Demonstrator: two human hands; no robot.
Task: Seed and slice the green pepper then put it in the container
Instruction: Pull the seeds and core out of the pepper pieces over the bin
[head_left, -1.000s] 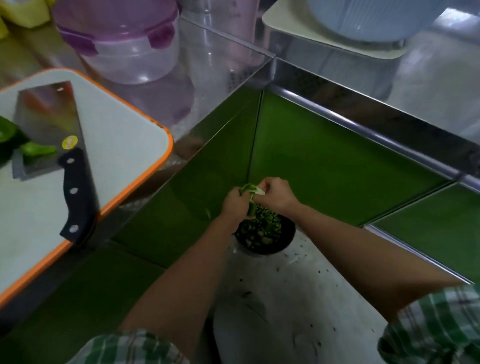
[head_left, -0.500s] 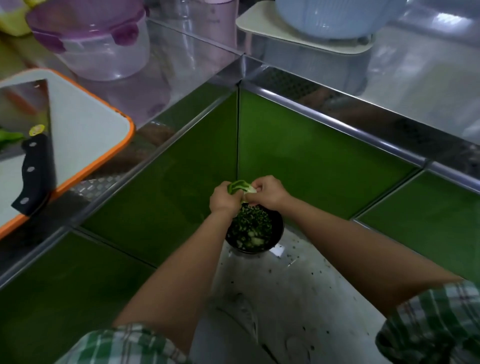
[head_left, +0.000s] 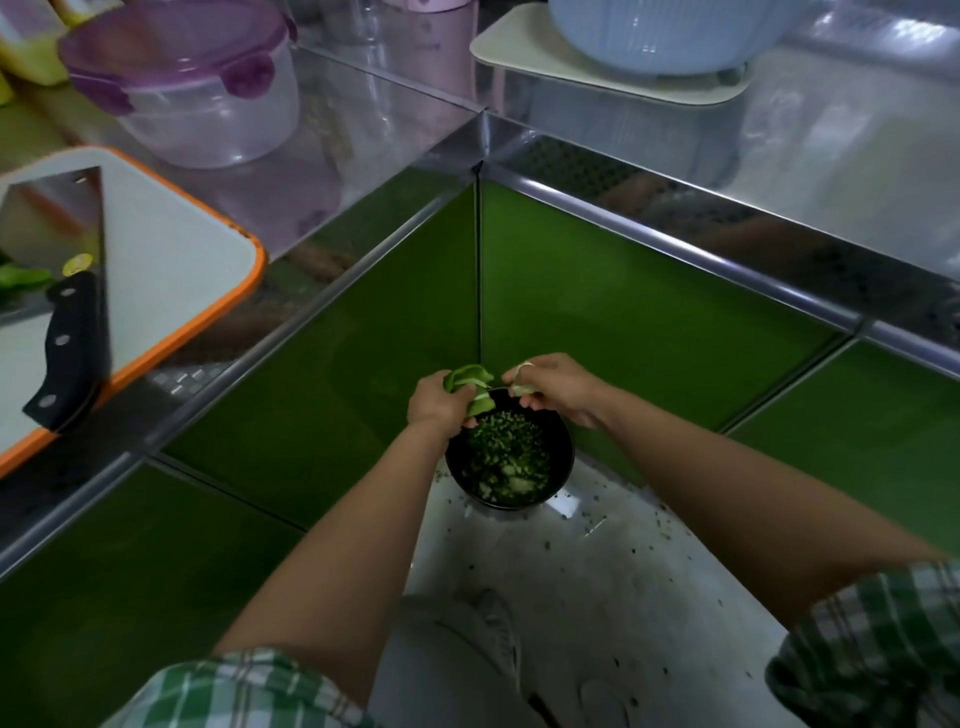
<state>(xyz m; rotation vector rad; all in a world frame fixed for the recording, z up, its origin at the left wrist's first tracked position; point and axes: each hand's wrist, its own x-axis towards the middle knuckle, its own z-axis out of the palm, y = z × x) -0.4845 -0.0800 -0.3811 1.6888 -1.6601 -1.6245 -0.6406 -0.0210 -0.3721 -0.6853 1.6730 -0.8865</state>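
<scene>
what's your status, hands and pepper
Left hand grips pepper piece. Right hand pinches pale pith off it, over the black bin. Nothing in the way; cleaver on the board.

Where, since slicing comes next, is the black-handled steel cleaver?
The black-handled steel cleaver lies at the head view's far left, on the orange-rimmed white cutting board, beside a green pepper piece.

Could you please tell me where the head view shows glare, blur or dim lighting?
Head view: glare whitens the steel counter top right; the knife looks motion-smeared; the left hand gripping the pepper piece and the right hand pinching its pale strip sit in dim light, yet legible.
</scene>
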